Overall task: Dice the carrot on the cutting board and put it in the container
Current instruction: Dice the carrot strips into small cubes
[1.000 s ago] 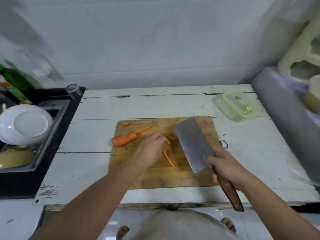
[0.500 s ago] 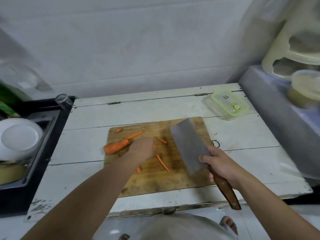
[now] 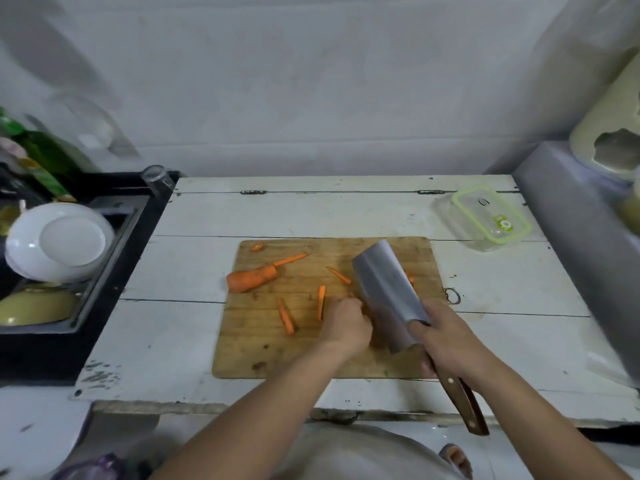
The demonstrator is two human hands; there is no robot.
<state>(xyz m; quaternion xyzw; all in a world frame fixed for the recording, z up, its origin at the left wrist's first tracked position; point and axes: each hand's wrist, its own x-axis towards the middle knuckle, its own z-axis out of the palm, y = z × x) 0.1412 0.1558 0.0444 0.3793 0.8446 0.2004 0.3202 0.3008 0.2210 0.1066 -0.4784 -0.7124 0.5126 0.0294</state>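
A wooden cutting board [image 3: 263, 355] lies on the white table. A thick carrot stump [image 3: 251, 278] rests at its left edge, with several thin carrot strips [image 3: 321, 301] scattered over the middle. My right hand [image 3: 446, 337] grips the brown handle of a cleaver [image 3: 388, 289], whose wide blade tilts over the board's right half. My left hand [image 3: 346, 323] sits curled on the board right beside the blade; what its fingers hold is hidden. A clear container with a green-rimmed lid [image 3: 490, 216] stands at the back right.
A black sink [image 3: 104, 271] on the left holds a white plate [image 3: 59, 240] and a yellowish bowl [image 3: 34, 306]. A glass [image 3: 157, 178] stands at the sink's corner. A grey box [image 3: 581, 237] borders the table on the right.
My left hand moved right, away from the carrot stump, to beside the cleaver. More strips now lie uncovered on the board. The cleaver stays in my right hand.
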